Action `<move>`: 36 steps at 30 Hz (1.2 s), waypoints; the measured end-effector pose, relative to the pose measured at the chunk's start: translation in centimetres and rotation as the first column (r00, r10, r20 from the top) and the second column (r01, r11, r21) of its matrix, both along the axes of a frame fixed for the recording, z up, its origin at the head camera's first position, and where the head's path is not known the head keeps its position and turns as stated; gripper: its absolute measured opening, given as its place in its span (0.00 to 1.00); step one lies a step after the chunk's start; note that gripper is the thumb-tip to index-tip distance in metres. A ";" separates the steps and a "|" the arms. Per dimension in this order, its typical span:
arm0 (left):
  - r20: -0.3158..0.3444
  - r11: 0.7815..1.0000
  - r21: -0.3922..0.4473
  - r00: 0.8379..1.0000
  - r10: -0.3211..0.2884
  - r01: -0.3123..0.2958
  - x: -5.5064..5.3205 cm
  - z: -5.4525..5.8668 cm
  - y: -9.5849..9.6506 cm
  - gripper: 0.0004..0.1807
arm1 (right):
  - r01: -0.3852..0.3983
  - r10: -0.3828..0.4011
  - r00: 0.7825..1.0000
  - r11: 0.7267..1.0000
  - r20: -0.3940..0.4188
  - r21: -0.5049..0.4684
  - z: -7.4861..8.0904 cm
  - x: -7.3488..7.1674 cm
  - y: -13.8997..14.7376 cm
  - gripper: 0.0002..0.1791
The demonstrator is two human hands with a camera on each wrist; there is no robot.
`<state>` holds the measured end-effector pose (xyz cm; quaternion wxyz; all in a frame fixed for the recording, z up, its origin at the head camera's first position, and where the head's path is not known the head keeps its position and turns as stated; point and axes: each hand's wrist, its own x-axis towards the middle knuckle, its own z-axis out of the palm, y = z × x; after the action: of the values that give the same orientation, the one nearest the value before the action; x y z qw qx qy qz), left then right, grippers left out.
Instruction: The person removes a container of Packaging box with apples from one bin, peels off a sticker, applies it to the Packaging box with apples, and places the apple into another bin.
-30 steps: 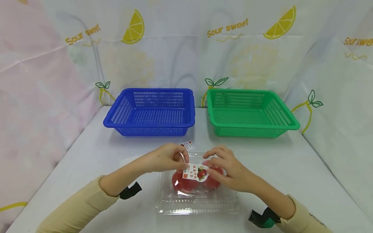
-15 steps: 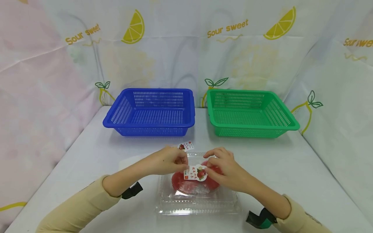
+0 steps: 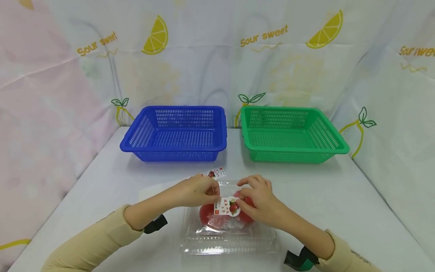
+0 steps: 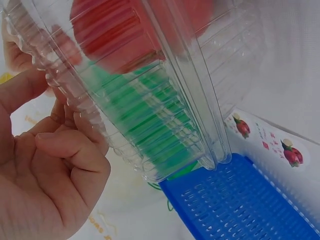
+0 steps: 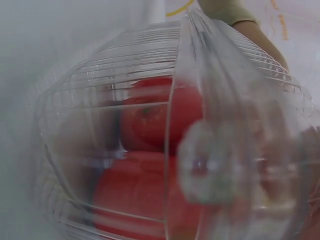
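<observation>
A white label (image 3: 225, 207) with red characters and a tomato picture lies on or just above the lid of a clear plastic box (image 3: 231, 241). Red tomatoes (image 3: 208, 215) show through the plastic; the right wrist view has two tomatoes (image 5: 145, 120), partly blurred. My left hand (image 3: 198, 192) pinches the label's upper left corner between thumb and forefinger. At the label's right end, my right hand (image 3: 261, 199) holds the edge with thumb and forefinger, its other fingers bent above the lid. In the left wrist view, part of the left hand (image 4: 60, 170) shows beside the box.
Behind the box stand a blue basket (image 3: 176, 156) on the left and a green basket (image 3: 289, 155) on the right. A strip with more tomato labels (image 3: 217, 172) lies beyond the box, partly behind the left hand. Printed cloth (image 3: 204, 68) surrounds the white table.
The label has straightened from a slight slant and lies more level over the lid. Both hands have shifted only slightly with it. The head view has tilted a little.
</observation>
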<state>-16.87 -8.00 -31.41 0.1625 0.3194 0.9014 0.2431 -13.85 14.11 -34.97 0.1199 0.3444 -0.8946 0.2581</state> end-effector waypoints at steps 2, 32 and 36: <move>-0.010 1.000 -0.020 1.000 0.001 -0.001 0.0 -0.1 0.1 0.06 | 0.010 -0.010 1.000 1.000 0.001 -0.003 -0.1 0.0 0.0 0.08; -0.062 1.000 -0.028 0.998 0.011 -0.013 0.0 -0.9 0.5 0.09 | 0.053 -0.043 0.979 0.998 -0.201 0.047 -1.8 -0.4 0.0 0.09; -0.065 1.000 -0.027 0.998 0.015 -0.017 0.0 -1.0 0.5 0.10 | 0.060 -0.048 0.977 0.997 -0.208 0.051 -1.9 -0.5 0.1 0.10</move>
<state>-16.89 -7.50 -32.45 0.1358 0.3177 0.9118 0.2217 -14.35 14.20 -36.86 0.2090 0.3483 -0.8934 0.1921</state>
